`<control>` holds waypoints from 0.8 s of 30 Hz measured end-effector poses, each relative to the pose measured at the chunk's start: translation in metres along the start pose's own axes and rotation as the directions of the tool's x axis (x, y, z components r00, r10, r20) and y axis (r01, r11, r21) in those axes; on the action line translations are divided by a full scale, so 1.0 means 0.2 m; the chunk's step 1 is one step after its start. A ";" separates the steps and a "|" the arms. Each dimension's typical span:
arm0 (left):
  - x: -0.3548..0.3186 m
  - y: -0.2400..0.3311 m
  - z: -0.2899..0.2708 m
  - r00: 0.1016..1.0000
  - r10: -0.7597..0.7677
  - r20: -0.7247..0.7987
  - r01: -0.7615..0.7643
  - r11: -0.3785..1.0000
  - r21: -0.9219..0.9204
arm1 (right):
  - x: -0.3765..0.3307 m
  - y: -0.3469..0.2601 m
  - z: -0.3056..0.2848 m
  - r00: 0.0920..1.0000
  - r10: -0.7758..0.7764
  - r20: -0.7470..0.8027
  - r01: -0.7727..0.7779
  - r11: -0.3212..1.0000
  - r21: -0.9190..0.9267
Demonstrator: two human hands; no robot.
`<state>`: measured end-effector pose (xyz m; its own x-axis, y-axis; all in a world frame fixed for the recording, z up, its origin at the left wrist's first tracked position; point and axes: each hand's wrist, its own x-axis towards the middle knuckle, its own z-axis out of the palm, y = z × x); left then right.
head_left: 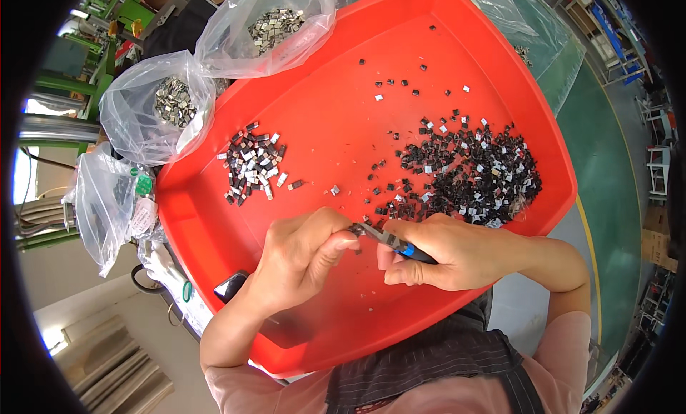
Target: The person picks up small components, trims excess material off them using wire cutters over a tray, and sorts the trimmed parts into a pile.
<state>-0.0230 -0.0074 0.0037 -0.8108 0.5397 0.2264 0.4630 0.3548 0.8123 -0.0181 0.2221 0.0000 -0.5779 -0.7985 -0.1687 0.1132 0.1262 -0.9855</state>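
Over the near half of a large red tray [321,121], my right hand [464,253] grips pliers [409,250] with a black and blue handle. The metal jaws point left and meet the fingertips of my left hand [300,255]. Thumb and forefinger there are pinched on a tiny dark part [355,229], mostly hidden by the fingers and jaws. Beyond my right hand spreads a big heap of small black and silver pieces [479,175]. A smaller pile of longer black and silver metal pieces [254,162] lies beyond my left hand.
Clear plastic bags with small metal parts [275,30] [175,101] rest along the tray's far left rim. Another clear bag [100,207] hangs at the left. A dark phone-like object [230,287] sits by my left forearm. Green machinery [68,82] stands at the far left.
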 end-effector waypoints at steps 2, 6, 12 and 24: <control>0.00 0.02 -0.01 0.980 -0.164 0.115 0.185 0.959 -0.214 | 0.00 -0.02 -0.01 0.998 0.053 0.034 -0.052 0.998 -0.020; 0.00 0.00 -0.02 0.946 -0.236 0.222 0.296 0.907 -0.300 | 0.01 -0.04 -0.04 0.991 0.107 0.078 -0.104 0.993 -0.050; 0.00 -0.01 0.00 0.977 -0.151 0.148 0.184 0.953 -0.240 | 0.01 -0.03 -0.04 0.984 0.148 0.095 -0.143 0.988 -0.065; -0.01 0.01 -0.03 0.977 -0.151 0.149 0.186 0.947 -0.261 | 0.01 -0.03 -0.01 0.991 0.125 0.047 -0.124 0.992 -0.026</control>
<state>-0.0235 -0.0120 0.0083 -0.8091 0.5874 0.0184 0.1938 0.2370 0.9520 -0.0225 0.2210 0.0059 -0.5209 -0.8031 -0.2893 0.1628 0.2392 -0.9572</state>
